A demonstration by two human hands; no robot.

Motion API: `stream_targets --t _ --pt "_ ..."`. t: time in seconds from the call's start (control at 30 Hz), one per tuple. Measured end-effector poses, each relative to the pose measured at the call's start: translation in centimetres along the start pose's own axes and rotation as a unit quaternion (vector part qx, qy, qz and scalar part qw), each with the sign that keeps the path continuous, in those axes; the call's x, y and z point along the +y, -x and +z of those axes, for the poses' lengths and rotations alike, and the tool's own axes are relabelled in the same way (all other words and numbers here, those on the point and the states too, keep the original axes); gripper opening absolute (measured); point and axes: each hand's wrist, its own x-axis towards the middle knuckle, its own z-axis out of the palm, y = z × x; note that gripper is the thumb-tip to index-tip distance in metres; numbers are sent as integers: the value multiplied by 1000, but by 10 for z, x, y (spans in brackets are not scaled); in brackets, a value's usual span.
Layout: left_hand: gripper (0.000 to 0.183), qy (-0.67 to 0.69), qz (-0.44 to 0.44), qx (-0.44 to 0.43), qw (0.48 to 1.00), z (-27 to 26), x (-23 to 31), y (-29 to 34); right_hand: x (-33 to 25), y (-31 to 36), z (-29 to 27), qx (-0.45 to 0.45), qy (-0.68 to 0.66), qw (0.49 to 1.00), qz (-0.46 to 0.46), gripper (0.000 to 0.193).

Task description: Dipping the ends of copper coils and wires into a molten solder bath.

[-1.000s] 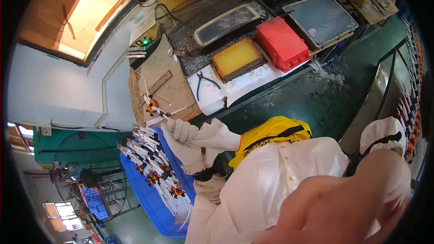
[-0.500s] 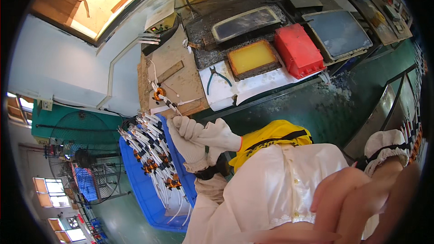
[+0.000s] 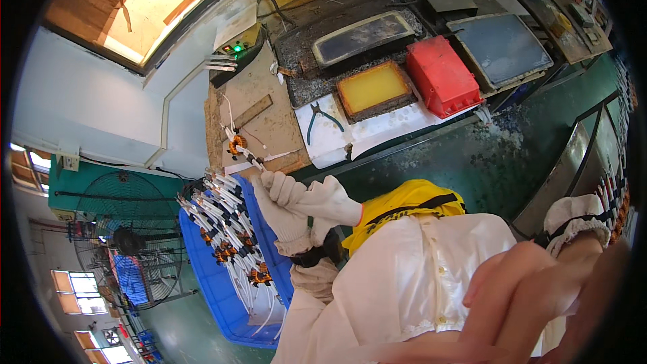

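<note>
My gloved left hand (image 3: 278,219) and gloved right hand (image 3: 323,201) are together beside the bench's near left corner. Both are closed around the white leads of a toroidal coil (image 3: 237,145). The right fingers curl over the front, and the overlap partly hides the left fingers' grip. The coil has an orange copper winding and black wrappings, and sits over a brown board (image 3: 253,118) on the bench. Just below my hands stands a blue bin (image 3: 209,296) with several similar coils (image 3: 226,219) with white leads heaped in it.
Green-handled cutting pliers (image 3: 317,121) lie on white paper. Beyond them are a tray of yellow material (image 3: 372,87), a red box (image 3: 441,74) and a dark rectangular tray (image 3: 364,39). A control box (image 3: 239,44) stands by the wall. Behind the bin is a large caged fan (image 3: 128,236).
A green light on the control box now glows brightly. The whole view has shifted slightly; my hands hold almost the same position on the coil's leads.
</note>
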Motion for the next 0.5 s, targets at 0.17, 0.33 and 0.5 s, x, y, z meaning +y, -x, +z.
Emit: stream_targets --t 0.17,0.33,0.5 --pt "35 -5 -2 -2 1000 0 -2 -2 -9 -7 -1 29 21 998 -53 18" --pt "34 -14 -14 -18 1000 0 -7 -8 -19 -8 2 64 50 993 -82 5" --pt "35 -28 22 -3 999 -6 5 4 -15 -19 -9 71 15 993 -93 5"
